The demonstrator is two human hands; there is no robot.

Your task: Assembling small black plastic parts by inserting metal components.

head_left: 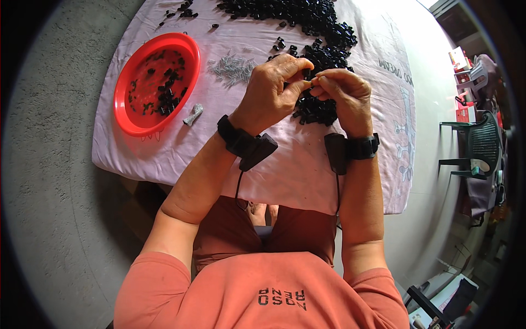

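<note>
Your cloth-covered tabletop [301, 183], a heap of black pieces [307, 16] along its far side, a red basin [123, 118] at left, your left hand [269, 90] pinching, your right hand [352, 97] closed at the fingertips, contents unclear, one small black piece [307, 73] in the left pinch.

Head view: wide fisheye, head-worn, the left of a side-by-side pair. Faces steeply downward, past the shirt [230, 290], over the near edge of the worktop [301, 170]. Range is near; left hand [271, 90] and right hand [349, 97] sit above centre. Straight edges bow toward the dark rim.
</note>
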